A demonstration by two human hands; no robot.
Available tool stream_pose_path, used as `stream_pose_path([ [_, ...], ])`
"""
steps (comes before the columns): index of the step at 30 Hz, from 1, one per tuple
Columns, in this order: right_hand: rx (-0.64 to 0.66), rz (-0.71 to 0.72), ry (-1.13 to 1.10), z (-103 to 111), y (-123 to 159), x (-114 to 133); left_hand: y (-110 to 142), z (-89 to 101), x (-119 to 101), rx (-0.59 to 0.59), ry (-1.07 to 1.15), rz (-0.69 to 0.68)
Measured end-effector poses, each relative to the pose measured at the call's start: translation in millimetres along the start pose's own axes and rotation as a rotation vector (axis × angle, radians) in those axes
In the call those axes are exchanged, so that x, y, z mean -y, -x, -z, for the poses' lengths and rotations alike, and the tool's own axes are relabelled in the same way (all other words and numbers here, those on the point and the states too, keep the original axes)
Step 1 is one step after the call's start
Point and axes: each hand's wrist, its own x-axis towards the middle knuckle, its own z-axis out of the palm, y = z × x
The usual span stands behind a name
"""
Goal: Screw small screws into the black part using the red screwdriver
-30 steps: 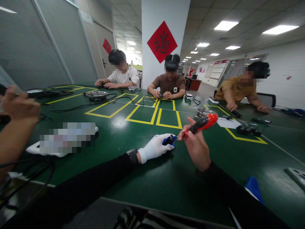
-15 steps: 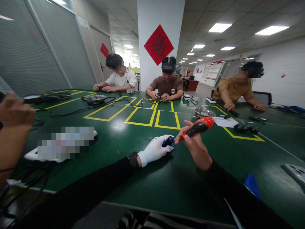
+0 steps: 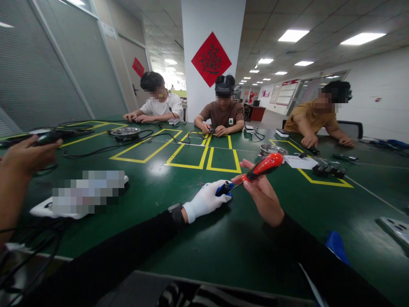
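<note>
A white glove with blue fingertips covers my left hand (image 3: 204,199), which is closed around a small black cylindrical part (image 3: 225,187) with a metal-looking end pointing up. In my bare right hand (image 3: 265,200) is a screwdriver (image 3: 265,165) with a red and black handle. Its thin shaft slants down and left to the black part. The tip is hidden by the gloved fingers, so I cannot tell whether it touches the part. Just left of the glove lie several tiny screw-like bits (image 3: 200,185) on the green table (image 3: 153,247).
A white object (image 3: 41,209), mostly blurred out, lies at left beside cables. Nearby, a co-worker's hand (image 3: 28,157) holds something dark. Beyond my right hand are a metal bowl (image 3: 265,149), paper (image 3: 300,162) and black parts (image 3: 329,170). Something blue (image 3: 338,247) lies near my right forearm.
The screwdriver's handle has tipped and shifted slightly, and more of its shaft shows. At left, the co-worker's hand has moved right and now shows a dark object. My left hand keeps its grip.
</note>
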Motion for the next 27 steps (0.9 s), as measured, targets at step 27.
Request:
stream_pose_path([
  [27, 0.072, 0.029, 0.111, 9.2, 0.5, -5.7, -0.3, -0.6, 3.9, 0.01, 0.011, -0.034],
])
